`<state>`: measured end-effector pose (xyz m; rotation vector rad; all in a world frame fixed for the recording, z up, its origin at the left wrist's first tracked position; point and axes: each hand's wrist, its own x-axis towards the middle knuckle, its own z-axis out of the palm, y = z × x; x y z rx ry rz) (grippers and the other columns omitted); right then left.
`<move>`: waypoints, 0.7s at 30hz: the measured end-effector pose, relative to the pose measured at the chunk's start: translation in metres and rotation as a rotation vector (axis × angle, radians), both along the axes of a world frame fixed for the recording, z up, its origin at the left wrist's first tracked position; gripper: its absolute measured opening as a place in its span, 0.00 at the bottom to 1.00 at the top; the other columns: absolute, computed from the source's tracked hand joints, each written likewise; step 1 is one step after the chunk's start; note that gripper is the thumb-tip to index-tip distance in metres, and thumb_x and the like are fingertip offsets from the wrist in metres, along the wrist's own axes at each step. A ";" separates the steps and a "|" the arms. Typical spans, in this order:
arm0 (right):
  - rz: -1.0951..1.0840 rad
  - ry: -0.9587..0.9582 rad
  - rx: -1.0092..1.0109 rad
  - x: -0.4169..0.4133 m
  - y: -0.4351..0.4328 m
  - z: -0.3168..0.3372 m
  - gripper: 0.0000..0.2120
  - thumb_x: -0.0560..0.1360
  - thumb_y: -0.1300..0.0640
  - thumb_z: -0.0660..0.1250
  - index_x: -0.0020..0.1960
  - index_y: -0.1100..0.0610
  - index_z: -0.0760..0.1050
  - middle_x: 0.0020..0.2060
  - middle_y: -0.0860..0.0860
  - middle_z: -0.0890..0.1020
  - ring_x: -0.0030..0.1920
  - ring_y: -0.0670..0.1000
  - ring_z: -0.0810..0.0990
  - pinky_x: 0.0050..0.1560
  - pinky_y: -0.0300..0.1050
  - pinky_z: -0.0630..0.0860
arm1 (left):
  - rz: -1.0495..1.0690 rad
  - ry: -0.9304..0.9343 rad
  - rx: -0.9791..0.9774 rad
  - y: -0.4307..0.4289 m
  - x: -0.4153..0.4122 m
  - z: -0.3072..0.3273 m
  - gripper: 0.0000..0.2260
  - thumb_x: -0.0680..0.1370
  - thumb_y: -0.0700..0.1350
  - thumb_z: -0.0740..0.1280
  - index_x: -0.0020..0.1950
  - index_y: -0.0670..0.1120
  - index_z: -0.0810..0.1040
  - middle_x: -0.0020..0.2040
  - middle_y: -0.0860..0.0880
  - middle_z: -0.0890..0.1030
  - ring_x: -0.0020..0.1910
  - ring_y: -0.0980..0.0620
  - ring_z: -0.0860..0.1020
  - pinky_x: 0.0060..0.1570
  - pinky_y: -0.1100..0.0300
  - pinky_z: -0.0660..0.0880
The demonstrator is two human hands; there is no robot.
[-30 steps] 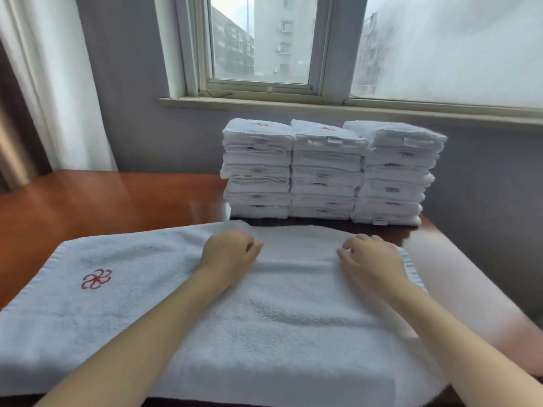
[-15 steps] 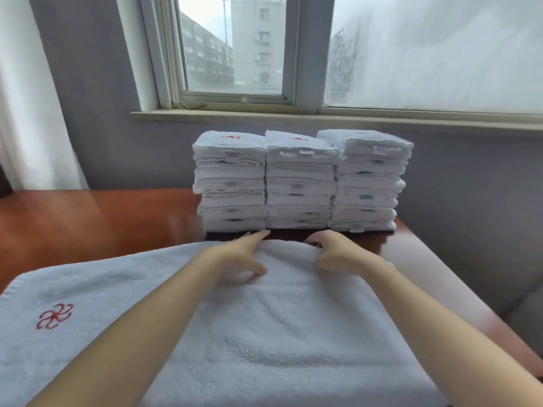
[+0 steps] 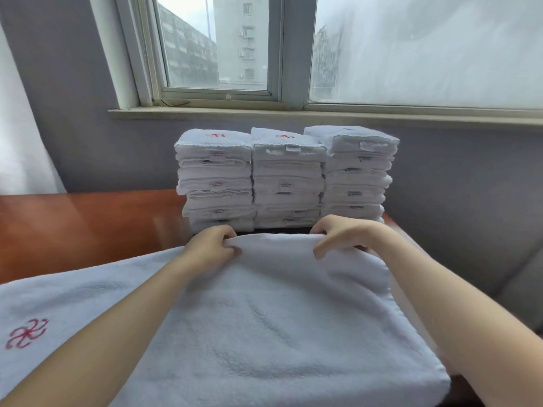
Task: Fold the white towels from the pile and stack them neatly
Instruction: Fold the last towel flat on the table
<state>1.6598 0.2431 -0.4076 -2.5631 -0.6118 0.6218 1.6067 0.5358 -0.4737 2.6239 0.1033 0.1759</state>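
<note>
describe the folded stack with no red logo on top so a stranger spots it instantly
Below the window, three stacks of folded white towels stand side by side at the back of the wooden table. Take the rightmost stack, just beyond the right hand. Its top towel shows no red emblem, unlike the middle stack and left stack.

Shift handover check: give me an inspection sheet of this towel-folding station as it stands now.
Surface: glossy brown wooden table, partly covered by the towel.
Job's things: white towel with a red emblem, spread in front; three stacks of folded towels side by side at the table's far end.
Clutter: nothing seen.
Grips: left hand and right hand each pinch the towel's far edge, which is raised off the table.
Cables: nothing seen.
Surroundings: window above a grey wall; white curtain at left.
</note>
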 end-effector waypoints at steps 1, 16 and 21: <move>0.005 0.033 -0.023 0.001 -0.002 0.003 0.05 0.62 0.54 0.73 0.38 0.52 0.80 0.31 0.47 0.81 0.31 0.50 0.79 0.31 0.41 0.74 | 0.026 -0.038 -0.002 0.001 0.000 0.000 0.06 0.72 0.53 0.71 0.42 0.56 0.75 0.40 0.58 0.80 0.41 0.56 0.78 0.37 0.58 0.72; -0.265 -0.846 0.010 0.046 0.003 -0.045 0.11 0.74 0.63 0.62 0.54 0.54 0.77 0.52 0.51 0.77 0.55 0.57 0.75 0.42 0.46 0.66 | 0.089 -0.609 0.274 -0.003 0.023 -0.027 0.16 0.81 0.52 0.57 0.49 0.43 0.79 0.47 0.43 0.78 0.37 0.39 0.78 0.31 0.50 0.72; -0.312 -1.021 0.068 0.054 0.007 -0.040 0.06 0.75 0.64 0.64 0.51 0.61 0.77 0.48 0.56 0.77 0.47 0.62 0.77 0.36 0.47 0.64 | 0.029 -0.861 0.373 0.004 0.039 -0.016 0.26 0.84 0.56 0.49 0.45 0.42 0.81 0.40 0.43 0.77 0.35 0.41 0.77 0.33 0.50 0.72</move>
